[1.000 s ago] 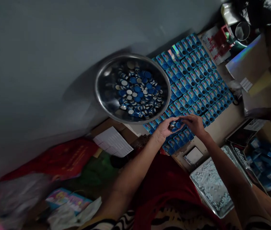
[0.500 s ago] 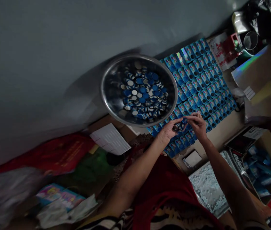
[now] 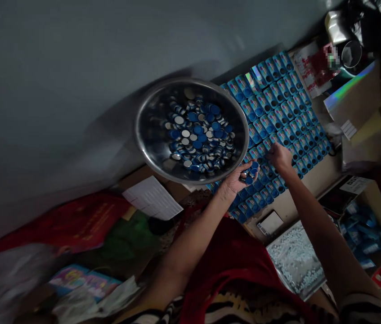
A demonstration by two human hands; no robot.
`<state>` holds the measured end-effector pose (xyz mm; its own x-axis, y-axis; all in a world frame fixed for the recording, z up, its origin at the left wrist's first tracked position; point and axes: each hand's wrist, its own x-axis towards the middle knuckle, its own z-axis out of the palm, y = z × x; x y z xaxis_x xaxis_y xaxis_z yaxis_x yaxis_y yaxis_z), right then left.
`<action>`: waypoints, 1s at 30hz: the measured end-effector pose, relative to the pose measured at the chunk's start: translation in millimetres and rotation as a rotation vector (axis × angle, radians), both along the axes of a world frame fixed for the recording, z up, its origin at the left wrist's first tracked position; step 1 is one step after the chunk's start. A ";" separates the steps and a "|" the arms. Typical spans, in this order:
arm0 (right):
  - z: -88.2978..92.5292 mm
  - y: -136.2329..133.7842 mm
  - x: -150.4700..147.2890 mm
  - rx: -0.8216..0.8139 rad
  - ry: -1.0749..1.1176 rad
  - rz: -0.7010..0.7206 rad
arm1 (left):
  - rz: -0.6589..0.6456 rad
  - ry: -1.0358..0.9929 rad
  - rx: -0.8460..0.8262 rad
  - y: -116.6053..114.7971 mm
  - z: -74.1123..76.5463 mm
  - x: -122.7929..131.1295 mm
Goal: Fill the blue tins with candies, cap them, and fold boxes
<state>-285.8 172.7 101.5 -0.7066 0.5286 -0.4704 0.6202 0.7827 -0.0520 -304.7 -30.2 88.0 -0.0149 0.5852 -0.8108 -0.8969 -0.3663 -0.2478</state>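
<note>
Right hand (image 3: pixel 280 158) shifts off the left hand (image 3: pixel 232 183) and out over the blue cases (image 3: pixel 275 120); half a second ago the two meet at the fingertips. Left stays palm-up by the bowl (image 3: pixel 152 143), near the rim; contact with it can't be told. Left is half-curled around a small heap of loose discs (image 3: pixel 248 180), blue and silvery faces showing. Right has its fingers curled down at the cases, tips hidden; can't tell if it pinches a disc or nothing. More discs lie jumbled in the bowl; the cases sit in tight rows on the table (image 3: pixel 286 208), some with a blue round face, some with a dark round spot.

Risks, as judged: heap in the left palm looks loosely held, so a tilt or loosened fingers could spill discs among the cases. Bumping the bowl rim could do the same, or jog the bowl into the rows its rim overhangs. Cases are packed close, so right knuckles or forearm could knock neighbours out of line. Discs lie both ways up, so one could go in wrong face up if not checked. Dim light could make a missed case easy to overlook.
</note>
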 end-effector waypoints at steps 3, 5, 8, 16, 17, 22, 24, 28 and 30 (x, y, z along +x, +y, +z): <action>3.3 6.1 -7.8 0.022 -0.073 0.012 | 0.016 -0.025 0.017 -0.1 1.5 2.1; 8.3 5.5 -5.4 0.026 -0.030 0.038 | 0.021 -0.052 0.002 0.6 5.8 4.3; 18.8 -7.1 11.0 -0.068 0.195 0.045 | 0.000 -0.055 -0.063 1.8 11.6 8.5; 32.2 -46.3 61.4 -0.463 0.371 0.070 | -0.064 -0.042 -0.244 10.2 3.6 29.4; 30.7 -45.8 61.6 -0.434 0.355 0.059 | -0.066 -0.055 -0.240 10.1 3.4 30.9; 14.7 -35.8 46.6 -0.294 0.374 -0.024 | 0.017 -0.080 -0.034 -0.3 9.5 24.1; 7.7 -33.4 35.9 -0.218 0.310 0.024 | 0.052 -0.060 -0.009 -6.5 11.1 17.8; 0.3 -30.8 11.6 -0.079 0.082 0.057 | 0.046 0.010 0.006 -14.6 7.3 8.3; -0.8 -28.2 0.7 -0.043 -0.008 0.026 | 0.042 0.029 0.017 -16.1 3.9 6.6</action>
<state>-285.0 144.5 100.7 -0.7160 0.4895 -0.4978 0.6004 0.7956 -0.0811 -298.1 -46.3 91.9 -0.0632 0.5969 -0.7998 -0.8878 -0.3997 -0.2281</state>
